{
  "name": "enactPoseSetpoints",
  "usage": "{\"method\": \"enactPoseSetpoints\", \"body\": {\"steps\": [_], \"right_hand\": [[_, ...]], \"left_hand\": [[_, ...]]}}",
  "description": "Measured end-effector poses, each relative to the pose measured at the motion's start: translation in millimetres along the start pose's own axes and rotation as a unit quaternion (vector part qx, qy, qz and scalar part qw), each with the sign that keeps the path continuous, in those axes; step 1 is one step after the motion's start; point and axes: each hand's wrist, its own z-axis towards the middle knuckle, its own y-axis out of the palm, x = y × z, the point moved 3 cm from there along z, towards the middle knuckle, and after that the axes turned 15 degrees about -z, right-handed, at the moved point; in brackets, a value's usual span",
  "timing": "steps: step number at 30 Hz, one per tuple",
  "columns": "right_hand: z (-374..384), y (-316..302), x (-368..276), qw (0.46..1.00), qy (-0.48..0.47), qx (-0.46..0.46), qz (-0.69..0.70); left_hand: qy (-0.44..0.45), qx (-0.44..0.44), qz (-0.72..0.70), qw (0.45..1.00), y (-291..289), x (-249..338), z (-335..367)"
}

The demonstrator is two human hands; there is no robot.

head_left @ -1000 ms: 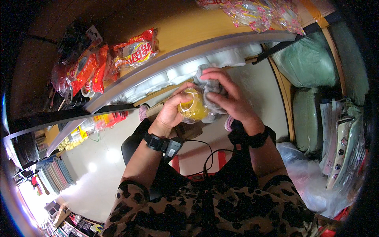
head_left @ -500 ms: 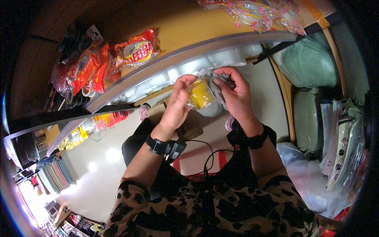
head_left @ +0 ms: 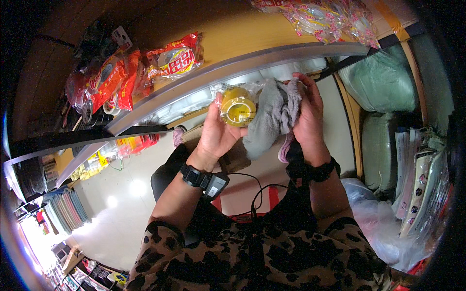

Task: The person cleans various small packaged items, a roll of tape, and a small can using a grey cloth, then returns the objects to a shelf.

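Wrapped in clear plastic, a roll of yellow tape (head_left: 239, 107) sits in my left hand (head_left: 217, 132), its round open core turned toward me. The fingers and thumb of that hand close around its left side and underside. A grey cloth (head_left: 273, 114) hangs crumpled from my right hand (head_left: 310, 119), just right of the roll. My right fingers grip the cloth's right edge, partly hidden by its folds. Both hands are held up in front of the shelf edge.
On the wooden shelf (head_left: 228, 46) lie red-wrapped tape rolls (head_left: 175, 58) at left and clear-wrapped rolls (head_left: 325, 22) at right. White rolls (head_left: 194, 102) fill the level below. Green bundles (head_left: 381, 80) and plastic-wrapped goods (head_left: 417, 184) stand at the right. A cable (head_left: 259, 191) loops between my legs.
The tape roll has turned so its core faces me. My right hand has moved right, away from the roll, and the grey cloth now hangs more spread out.
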Motion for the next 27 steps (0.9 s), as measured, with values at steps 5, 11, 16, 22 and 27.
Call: {"method": "enactPoseSetpoints", "body": {"steps": [5,11,16,22,27], "right_hand": [[-19.4,38.6,-23.7,0.798,-0.277,-0.105,-0.525],[-13.8,32.3,-8.2,0.855,-0.272,-0.039,-0.440],[-2.7,18.3,6.9,0.941,-0.116,-0.014,-0.318],[6.1,5.5,11.0,0.987,0.114,-0.082,0.072],[-7.7,22.4,-15.7,0.915,-0.196,-0.147,-0.320]], "left_hand": [[0.020,0.031,0.045,0.998,-0.5,-12.4,3.4],[-0.003,0.057,0.038,0.998,-3.0,-14.0,-1.3],[-0.048,0.064,0.040,0.996,-5.3,-14.8,-3.3],[-0.074,0.014,-0.026,0.997,-2.7,-11.1,-5.0],[-0.055,0.085,-0.028,0.994,-5.2,-13.8,-5.0]]}}
